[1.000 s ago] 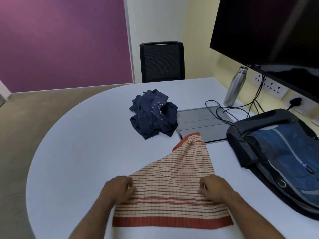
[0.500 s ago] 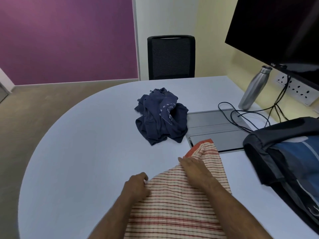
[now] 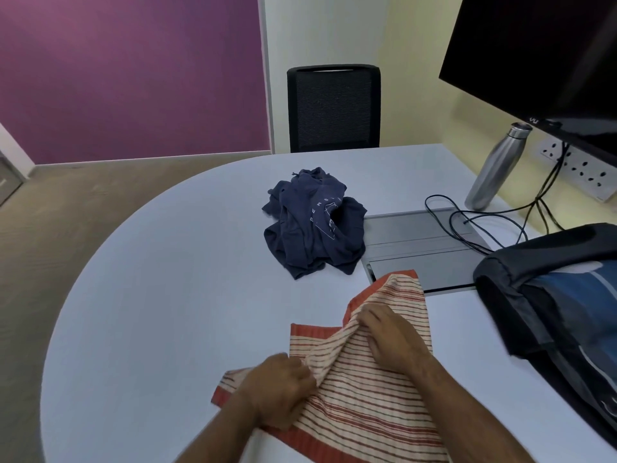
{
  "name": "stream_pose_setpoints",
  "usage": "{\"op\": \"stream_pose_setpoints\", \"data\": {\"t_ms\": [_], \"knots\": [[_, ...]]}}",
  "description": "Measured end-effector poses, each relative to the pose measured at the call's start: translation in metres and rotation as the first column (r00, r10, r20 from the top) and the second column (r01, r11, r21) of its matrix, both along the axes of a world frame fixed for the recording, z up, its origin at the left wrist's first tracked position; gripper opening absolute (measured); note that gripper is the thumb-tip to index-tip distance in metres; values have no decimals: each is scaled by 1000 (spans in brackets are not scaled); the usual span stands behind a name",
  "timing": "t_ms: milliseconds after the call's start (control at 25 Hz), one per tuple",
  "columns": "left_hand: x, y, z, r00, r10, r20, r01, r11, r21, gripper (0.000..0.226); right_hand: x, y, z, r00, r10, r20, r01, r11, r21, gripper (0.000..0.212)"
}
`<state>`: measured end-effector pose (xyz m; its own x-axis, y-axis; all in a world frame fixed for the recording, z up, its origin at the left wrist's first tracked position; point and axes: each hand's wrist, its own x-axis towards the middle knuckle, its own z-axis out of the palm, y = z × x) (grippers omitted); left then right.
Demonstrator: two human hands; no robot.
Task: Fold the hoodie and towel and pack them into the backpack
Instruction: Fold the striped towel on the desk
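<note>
Left grip: the left hand (image 3: pixel 278 392) has its fingers curled round a bunched fold of the striped towel (image 3: pixel 364 389), near the towel's left edge.
Right grip: the right hand (image 3: pixel 390 339) pinches a raised ridge of the same towel further up, knuckles up, fingers curled into the cloth.
Towel look: cream with thin red-brown stripes and a wide rust-red border; one corner is turned over between the hands, so the border shows in a step beside the left hand; the far corner points at the grey panel.
Towel place: at the near edge of the worktop (image 3: pixel 150 312), partly lifted and creased, its far tip overlapping the near edge of the panel.
Hoodie: navy hoodie (image 3: pixel 314 225) in a loose, unfolded heap with pale printed lettering, near the worktop's middle, touching the left edge of the panel.
Backpack: black and blue backpack (image 3: pixel 564 295) lying at the right edge, apart from the towel.
Worktop: pale, with a rounded left end; a flush grey panel (image 3: pixel 420 248) with black cables (image 3: pixel 467 225) looped over it.
Far right corner: steel bottle (image 3: pixel 497 168) upright beneath a dark monitor (image 3: pixel 541 55); wall sockets (image 3: pixel 581 168) behind.
Room: black mesh chair (image 3: pixel 334 108) at the far edge, purple wall (image 3: pixel 133 75), brownish floor.
</note>
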<state>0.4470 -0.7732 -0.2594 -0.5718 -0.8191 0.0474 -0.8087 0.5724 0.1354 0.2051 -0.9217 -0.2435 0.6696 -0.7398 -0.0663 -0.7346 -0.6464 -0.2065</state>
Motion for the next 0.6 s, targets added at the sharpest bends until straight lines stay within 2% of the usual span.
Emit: {"op": "stream_pose_setpoints", "data": {"t_ms": [80, 120, 160, 240, 320, 400, 480, 560, 600], "knots": [[-12, 9, -6, 999, -54, 0, 53, 981, 187, 30, 2, 1, -4, 996, 48, -76, -51, 998, -29, 66], [-17, 10, -7, 999, -51, -11, 52, 965, 256, 38, 4, 1, -4, 988, 79, -131, -85, 996, -36, 65], [-20, 10, -6, 999, -20, -26, 27, 952, 304, 44, 6, 2, -1, 974, 119, -191, -126, 992, -21, 54], [-17, 7, -8, 995, 78, -64, -58, 961, 271, 50, 4, 4, 4, 945, 167, -282, -160, 986, 50, 24], [-15, 0, -9, 959, 249, -136, -233, 964, 126, 48, -3, 10, 4, 966, 125, -227, -90, 983, 160, 13], [-12, -16, 0, 823, 509, -251, -493, 860, 128, 37, -9, 8, -1, 998, 0, -58, 11, 984, 179, 19], [-9, -37, 4, 664, 709, -239, -653, 705, 276, 39, -9, -2, -8, 980, -173, 99, 166, 983, 72, 23], [-8, -55, -4, 609, 790, -75, -709, 584, 395, 52, -7, -14, -16, 944, -319, 87, 322, 946, -20, 31], [-7, -63, -8, 599, 800, -19, -724, 552, 414, 47, -7, -20, -21, 930, -368, -10, 368, 929, -38, 40]]}}
